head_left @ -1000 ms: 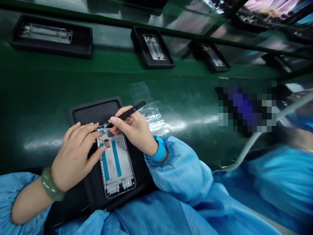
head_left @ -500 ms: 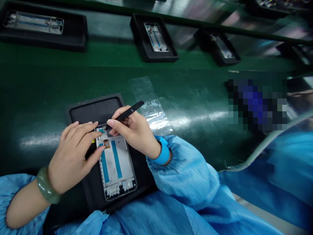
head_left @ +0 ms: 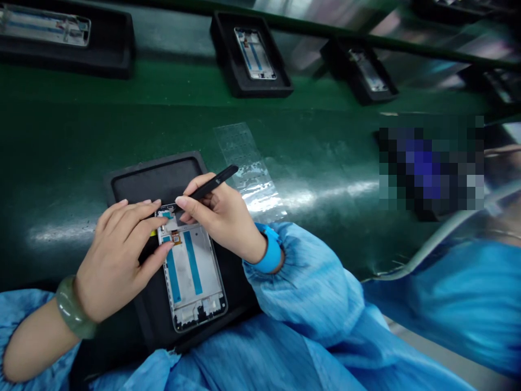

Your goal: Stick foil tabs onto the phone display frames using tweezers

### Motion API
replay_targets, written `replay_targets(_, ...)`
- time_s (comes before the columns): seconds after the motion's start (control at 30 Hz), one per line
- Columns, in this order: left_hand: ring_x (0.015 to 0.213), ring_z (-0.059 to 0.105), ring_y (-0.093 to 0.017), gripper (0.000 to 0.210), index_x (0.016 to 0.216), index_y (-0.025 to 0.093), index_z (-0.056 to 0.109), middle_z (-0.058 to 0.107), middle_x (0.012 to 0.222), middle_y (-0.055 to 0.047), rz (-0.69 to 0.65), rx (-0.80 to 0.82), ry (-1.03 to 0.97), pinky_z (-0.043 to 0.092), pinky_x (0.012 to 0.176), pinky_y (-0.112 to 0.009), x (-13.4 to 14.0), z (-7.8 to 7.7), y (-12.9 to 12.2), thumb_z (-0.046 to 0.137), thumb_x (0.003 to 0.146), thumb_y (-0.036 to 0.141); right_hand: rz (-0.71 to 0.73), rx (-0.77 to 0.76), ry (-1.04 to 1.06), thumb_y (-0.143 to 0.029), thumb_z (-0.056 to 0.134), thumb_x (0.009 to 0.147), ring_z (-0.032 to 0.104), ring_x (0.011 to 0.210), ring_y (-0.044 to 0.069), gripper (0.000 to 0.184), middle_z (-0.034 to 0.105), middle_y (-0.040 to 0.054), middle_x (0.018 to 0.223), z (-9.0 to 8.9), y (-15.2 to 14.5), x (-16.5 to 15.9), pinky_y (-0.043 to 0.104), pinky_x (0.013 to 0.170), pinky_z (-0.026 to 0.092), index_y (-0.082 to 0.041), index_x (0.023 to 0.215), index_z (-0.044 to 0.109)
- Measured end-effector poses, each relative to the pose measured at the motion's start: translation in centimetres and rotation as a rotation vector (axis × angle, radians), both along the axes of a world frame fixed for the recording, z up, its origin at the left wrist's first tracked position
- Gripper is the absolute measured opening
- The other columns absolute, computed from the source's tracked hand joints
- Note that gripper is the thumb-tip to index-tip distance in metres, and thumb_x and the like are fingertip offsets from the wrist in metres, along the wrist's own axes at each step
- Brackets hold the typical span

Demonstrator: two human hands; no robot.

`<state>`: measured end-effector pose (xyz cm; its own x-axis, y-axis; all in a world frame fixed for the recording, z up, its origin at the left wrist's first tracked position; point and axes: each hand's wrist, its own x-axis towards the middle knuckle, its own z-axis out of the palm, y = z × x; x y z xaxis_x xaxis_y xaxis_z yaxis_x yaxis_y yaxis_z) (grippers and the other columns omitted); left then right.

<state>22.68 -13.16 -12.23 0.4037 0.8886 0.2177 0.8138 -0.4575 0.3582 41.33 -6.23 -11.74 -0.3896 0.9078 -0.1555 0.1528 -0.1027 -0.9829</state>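
Observation:
A phone frame [head_left: 211,260] with blue adhesive strips lies in a black tray [head_left: 118,182] before me. My left hand [head_left: 122,252] is open at its upper left edge, fingers stretched out and thumb near the small orange flex cable [head_left: 176,239]. Black tweezers [head_left: 214,182] are pinched in my right hand [head_left: 222,214], slanting up to the right over the frame's top end. Their tips are hidden by the fingers. Something yellow [head_left: 153,233] shows under my left fingers.
Behind on the green bench [head_left: 171,108] stand more black trays with phone frames, such as one tray [head_left: 260,89] at the back middle. A clear plastic sheet [head_left: 252,163] lies beyond my right hand. At the right, a co-worker's blue sleeve [head_left: 468,288] shows.
The view has shifted slightly, so the trays at the back sit a little higher and further left. Both hands keep nearly the same places on the phone frame.

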Motion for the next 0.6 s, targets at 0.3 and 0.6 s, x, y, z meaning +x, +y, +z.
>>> replay_targets(0.3,0.113,0.051,-0.03,0.034,0.119,0.018,0.055,0.054,0.119,-0.013,-0.051,0.047,0.101,0.038,0.1,-0.053,0.2,0.3,0.2,0.055,0.086,0.028,0.015,0.081,-0.058,-0.034,0.062,0.082,0.067,0.063,0.01,0.019,0.059,-0.0061,0.068,-0.1,-0.1,0.0,0.023,0.063,0.053,-0.02,0.089,0.051)
replay_targets(0.6,0.107,0.052,-0.031,0.035,0.116,0.012,0.058,0.056,0.116,-0.016,-0.028,0.088,0.214,0.043,0.096,-0.05,1.2,0.9,0.3,0.055,0.083,0.023,-0.068,0.134,0.005,-0.034,0.063,0.082,0.064,0.064,0.008,0.019,0.057,-0.0038,0.076,-0.2,-0.4,-0.3,0.021,0.062,0.055,-0.021,0.089,0.05)
